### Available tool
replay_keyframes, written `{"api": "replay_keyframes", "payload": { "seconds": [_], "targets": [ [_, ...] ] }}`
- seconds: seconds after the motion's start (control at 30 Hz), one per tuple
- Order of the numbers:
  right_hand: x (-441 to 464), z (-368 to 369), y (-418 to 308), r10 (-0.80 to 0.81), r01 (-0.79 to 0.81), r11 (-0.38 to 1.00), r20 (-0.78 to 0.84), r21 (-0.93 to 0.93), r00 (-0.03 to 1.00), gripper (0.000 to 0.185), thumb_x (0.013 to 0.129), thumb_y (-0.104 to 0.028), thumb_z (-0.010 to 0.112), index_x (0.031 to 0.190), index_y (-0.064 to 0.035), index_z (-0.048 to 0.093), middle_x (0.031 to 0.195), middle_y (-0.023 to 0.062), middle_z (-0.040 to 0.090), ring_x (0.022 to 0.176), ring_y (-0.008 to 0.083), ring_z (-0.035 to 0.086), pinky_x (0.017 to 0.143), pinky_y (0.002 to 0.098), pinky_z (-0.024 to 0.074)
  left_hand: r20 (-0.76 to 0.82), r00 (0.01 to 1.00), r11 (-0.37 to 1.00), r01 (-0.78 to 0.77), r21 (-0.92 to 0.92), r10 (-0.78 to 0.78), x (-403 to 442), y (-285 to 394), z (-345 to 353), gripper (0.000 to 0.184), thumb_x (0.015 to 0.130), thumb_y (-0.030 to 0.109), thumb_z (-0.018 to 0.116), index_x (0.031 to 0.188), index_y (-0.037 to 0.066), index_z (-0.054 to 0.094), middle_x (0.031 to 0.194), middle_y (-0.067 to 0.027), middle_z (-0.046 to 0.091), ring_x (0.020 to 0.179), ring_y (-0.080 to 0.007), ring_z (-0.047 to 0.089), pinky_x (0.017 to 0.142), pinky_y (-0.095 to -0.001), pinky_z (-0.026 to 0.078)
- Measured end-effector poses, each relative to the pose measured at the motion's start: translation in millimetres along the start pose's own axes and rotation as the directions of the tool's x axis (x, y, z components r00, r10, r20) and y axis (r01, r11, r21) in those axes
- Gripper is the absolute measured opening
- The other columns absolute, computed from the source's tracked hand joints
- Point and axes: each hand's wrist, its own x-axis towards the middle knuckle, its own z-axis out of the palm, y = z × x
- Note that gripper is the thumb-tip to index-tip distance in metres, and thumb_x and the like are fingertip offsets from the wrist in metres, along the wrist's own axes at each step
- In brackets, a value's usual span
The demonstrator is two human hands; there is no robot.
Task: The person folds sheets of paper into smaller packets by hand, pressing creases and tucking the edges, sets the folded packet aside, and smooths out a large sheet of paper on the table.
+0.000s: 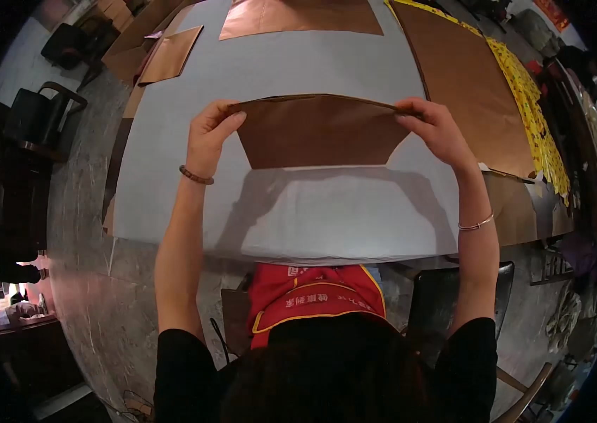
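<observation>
A folded sheet of brown paper (323, 134) is held up between my two hands, above the pale covered tabletop. My left hand (214, 130) pinches its upper left corner, thumb on the near face. At the upper right corner, my right hand (436, 130) grips it the same way. The top edge looks layered and bows slightly upward. Its lower edge hangs close to the table cover, and I cannot tell if they touch. Shadows of both arms fall on the cover below.
A brown sheet (298, 17) lies at the table's far side, with a smaller brown piece (171, 55) at far left. Large brown sheets (471, 84) and yellow patterned cloth (520, 95) line the right. A black chair (418, 296) stands at the near edge.
</observation>
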Motion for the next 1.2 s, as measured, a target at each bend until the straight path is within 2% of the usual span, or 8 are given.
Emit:
{"api": "replay_keyframes", "payload": {
  "seconds": [0.17, 0.27, 0.4, 0.67, 0.87, 1.03, 1.07, 1.2],
  "targets": [
    [-36, 15, 7, -0.289, 0.267, 0.937, -0.073, -0.226, 0.954, 0.018, 0.085, -0.003, 0.061, 0.103, -0.004, 0.064, 0.098, 0.0088, 0.069, 0.091, 0.0227, 0.065, 0.078, 0.0299, 0.05, 0.188, 0.976, 0.964, -0.154, 0.215, 0.113, -24, 3, -9, 0.015, 0.079, -0.007, 0.064, 0.089, 0.005, 0.065, 0.099, -0.0042, 0.064, 0.095, -0.016, 0.057, 0.085, -0.0311, 0.046],
    [-72, 46, 32, -0.329, 0.287, 0.843, -0.015, -0.456, 0.944, 0.02, 0.083, -0.003, 0.062, 0.102, -0.0085, 0.065, 0.102, 0.0064, 0.068, 0.095, 0.0239, 0.064, 0.086, 0.0362, 0.0481, 0.368, 0.925, 0.826, -0.281, 0.489, 0.097, -59, -33, -4, 0.017, 0.067, -0.003, 0.064, 0.08, 0.008, 0.063, 0.1, -0.0005, 0.063, 0.107, -0.0244, 0.052, 0.093, -0.0388, 0.04],
    [-107, 89, 72, -0.225, 0.246, 0.808, 0.107, -0.536, 0.969, 0.025, 0.08, -0.002, 0.062, 0.102, -0.0127, 0.065, 0.108, 0.0028, 0.064, 0.106, 0.0228, 0.058, 0.096, 0.0428, 0.0399, 0.416, 0.909, 0.683, -0.309, 0.661, 0.008, -99, -68, 8, 0.016, 0.069, 0.001, 0.066, 0.082, 0.01, 0.063, 0.105, -0.0018, 0.062, 0.107, -0.025, 0.052, 0.092, -0.0386, 0.038],
    [-128, 104, 77, -0.254, 0.264, 0.725, 0.109, -0.636, 0.961, 0.026, 0.077, -0.009, 0.065, 0.103, -0.0118, 0.063, 0.112, 0.0038, 0.061, 0.113, 0.0219, 0.054, 0.099, 0.0465, 0.0356, 0.404, 0.906, 0.593, -0.397, 0.701, 0.129, -118, -72, 4, 0.018, 0.074, 0.002, 0.063, 0.089, 0.011, 0.064, 0.109, -0.0024, 0.061, 0.111, -0.0243, 0.053, 0.092, -0.039, 0.038],
    [-91, 117, 59, -0.107, 0.208, 0.782, 0.203, -0.587, 0.973, 0.024, 0.08, -0.023, 0.065, 0.101, -0.0104, 0.063, 0.114, 0.0059, 0.059, 0.114, 0.025, 0.053, 0.1, 0.0484, 0.0321, 0.407, 0.904, 0.595, -0.4, 0.697, 0.131, -120, -76, 4, 0.021, 0.075, 0.001, 0.061, 0.094, 0.011, 0.063, 0.112, -0.0047, 0.06, 0.111, -0.0243, 0.053, 0.091, -0.0387, 0.039],
    [-39, 154, 55, -0.366, 0.46, 0.655, 0.281, -0.599, 0.887, 0.04, 0.084, -0.038, 0.061, 0.115, -0.0136, 0.058, 0.134, 0.0077, 0.048, 0.131, 0.0288, 0.037, 0.11, 0.0514, 0.0198, 0.434, 0.89, 0.598, -0.425, 0.679, 0.139, -118, -76, 3, 0.025, 0.074, -0.002, 0.058, 0.095, 0.011, 0.064, 0.113, -0.0052, 0.06, 0.111, -0.0244, 0.053, 0.09, -0.0383, 0.04],
    [-36, 157, 63, -0.312, 0.455, 0.636, 0.331, -0.623, 0.891, 0.049, 0.086, -0.046, 0.056, 0.125, -0.0176, 0.053, 0.144, 0.0076, 0.038, 0.137, 0.0297, 0.028, 0.112, 0.0562, 0.0117, 0.426, 0.894, 0.596, -0.419, 0.685, 0.138, -119, -75, 3, 0.025, 0.074, -0.002, 0.058, 0.095, 0.011, 0.064, 0.113, -0.0052, 0.06, 0.111, -0.0244, 0.053, 0.09, -0.0383, 0.04],
    [-31, 158, 71, -0.262, 0.441, 0.658, 0.364, -0.61, 0.894, 0.05, 0.085, -0.047, 0.056, 0.127, -0.0192, 0.053, 0.146, 0.0079, 0.036, 0.139, 0.0307, 0.025, 0.111, 0.0598, 0.008, 0.38, 0.917, 0.624, -0.368, 0.689, 0.122, -126, -71, -3, 0.026, 0.075, -0.003, 0.055, 0.096, 0.009, 0.065, 0.112, -0.0058, 0.062, 0.11, -0.0244, 0.054, 0.092, -0.0382, 0.04]
  ]
}}
